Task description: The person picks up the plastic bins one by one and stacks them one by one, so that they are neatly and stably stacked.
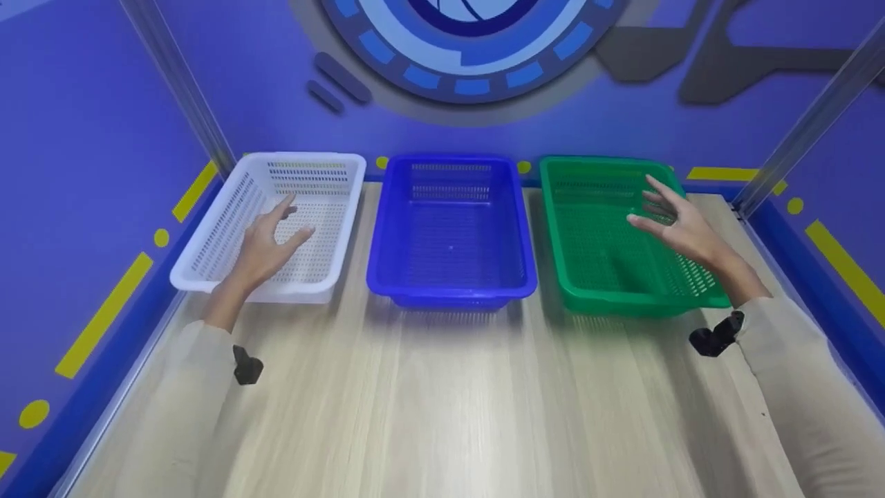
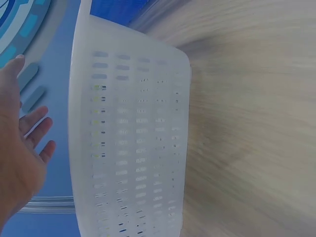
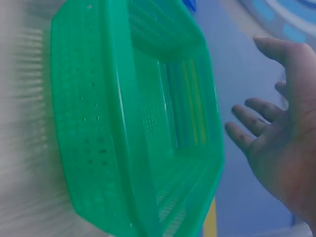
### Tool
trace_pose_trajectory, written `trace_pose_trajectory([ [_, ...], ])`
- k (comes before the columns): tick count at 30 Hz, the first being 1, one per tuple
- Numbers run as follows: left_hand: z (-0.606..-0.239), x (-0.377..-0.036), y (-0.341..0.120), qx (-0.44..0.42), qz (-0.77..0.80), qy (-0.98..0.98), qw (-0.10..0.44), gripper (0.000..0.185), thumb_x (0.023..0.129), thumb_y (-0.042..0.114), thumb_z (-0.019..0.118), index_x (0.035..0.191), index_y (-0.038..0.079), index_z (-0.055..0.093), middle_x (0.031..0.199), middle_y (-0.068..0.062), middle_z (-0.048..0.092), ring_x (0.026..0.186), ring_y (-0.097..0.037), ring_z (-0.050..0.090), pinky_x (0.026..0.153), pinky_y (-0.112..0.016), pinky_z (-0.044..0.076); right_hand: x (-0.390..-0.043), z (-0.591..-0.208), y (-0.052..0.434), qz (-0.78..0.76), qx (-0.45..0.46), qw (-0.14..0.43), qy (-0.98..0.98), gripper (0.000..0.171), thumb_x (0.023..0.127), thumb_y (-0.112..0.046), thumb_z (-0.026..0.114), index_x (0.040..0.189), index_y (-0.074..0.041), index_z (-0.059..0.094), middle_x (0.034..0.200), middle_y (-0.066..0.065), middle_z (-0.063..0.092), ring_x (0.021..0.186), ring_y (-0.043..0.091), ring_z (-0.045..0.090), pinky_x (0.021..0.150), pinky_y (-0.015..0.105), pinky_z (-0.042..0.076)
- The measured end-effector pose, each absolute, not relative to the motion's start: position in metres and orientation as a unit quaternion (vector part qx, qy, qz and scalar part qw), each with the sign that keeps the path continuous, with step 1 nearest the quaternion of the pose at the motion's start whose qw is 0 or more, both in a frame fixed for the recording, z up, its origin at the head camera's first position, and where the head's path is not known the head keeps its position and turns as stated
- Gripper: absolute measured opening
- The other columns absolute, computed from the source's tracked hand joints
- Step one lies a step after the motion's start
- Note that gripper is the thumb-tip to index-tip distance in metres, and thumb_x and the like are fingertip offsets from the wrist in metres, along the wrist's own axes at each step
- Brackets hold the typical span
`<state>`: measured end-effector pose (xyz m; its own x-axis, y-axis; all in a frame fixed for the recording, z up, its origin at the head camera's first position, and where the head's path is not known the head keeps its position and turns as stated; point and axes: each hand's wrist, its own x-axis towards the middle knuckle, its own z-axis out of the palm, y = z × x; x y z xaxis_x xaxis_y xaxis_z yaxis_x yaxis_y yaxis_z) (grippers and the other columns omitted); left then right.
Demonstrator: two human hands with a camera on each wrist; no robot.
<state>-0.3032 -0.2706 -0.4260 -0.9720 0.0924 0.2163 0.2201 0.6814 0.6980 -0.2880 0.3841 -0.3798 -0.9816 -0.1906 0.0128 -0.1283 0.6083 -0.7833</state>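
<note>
Over the white basket (image 1: 339,277) at the left, my left hand (image 1: 264,245) is held with thumb and fingers spread, holding nothing. In the left wrist view that hand (image 2: 22,133) shows beyond the rim of the white basket (image 2: 133,123). My right hand (image 1: 681,225) hovers above the right part of the green basket (image 1: 588,297), its fingers apart and nothing in its grasp. The right wrist view has the hand (image 3: 281,118) beside the green basket (image 3: 89,118), apart from its rim. Between these two stands a blue basket (image 1: 453,292), with neither hand at it.
All three baskets stand in a row at the back of a wooden table (image 1: 442,401). Behind them rises a patterned blue wall panel (image 1: 263,90). Metal posts (image 1: 187,83) stand at the back corners, with blue side panels (image 1: 76,207) along the table.
</note>
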Motion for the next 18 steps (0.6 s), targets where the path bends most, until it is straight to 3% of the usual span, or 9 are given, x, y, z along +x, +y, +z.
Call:
trace_pose_trajectory([
  [12, -0.429, -0.299, -0.276, -0.1, -0.384, -0.915, 0.073, 0.078, 0.099, 0.041, 0.063, 0.162, 0.01, 0.028, 0.15, -0.025, 0.051, 0.14, -0.045, 0.044, 0.119, -0.064, 0.028, -0.284, -0.372, 0.341, -0.455, -0.153, 0.014, 0.877, 0.074, 0.104, -0.026, 0.06, 0.164, -0.031, 0.018, 0.167, 0.016, 0.03, 0.151, 0.037, 0.036, 0.12, 0.054, 0.035],
  [18, -0.427, -0.293, -0.289, -0.11, -0.38, -0.915, 0.081, 0.078, 0.099, 0.035, 0.065, 0.16, 0.004, 0.029, 0.147, -0.028, 0.053, 0.136, -0.047, 0.047, 0.116, -0.064, 0.032, -0.285, -0.368, 0.316, -0.463, -0.188, 0.024, 0.866, 0.071, 0.105, -0.026, 0.059, 0.164, -0.027, 0.02, 0.166, 0.015, 0.033, 0.149, 0.038, 0.038, 0.12, 0.053, 0.035],
])
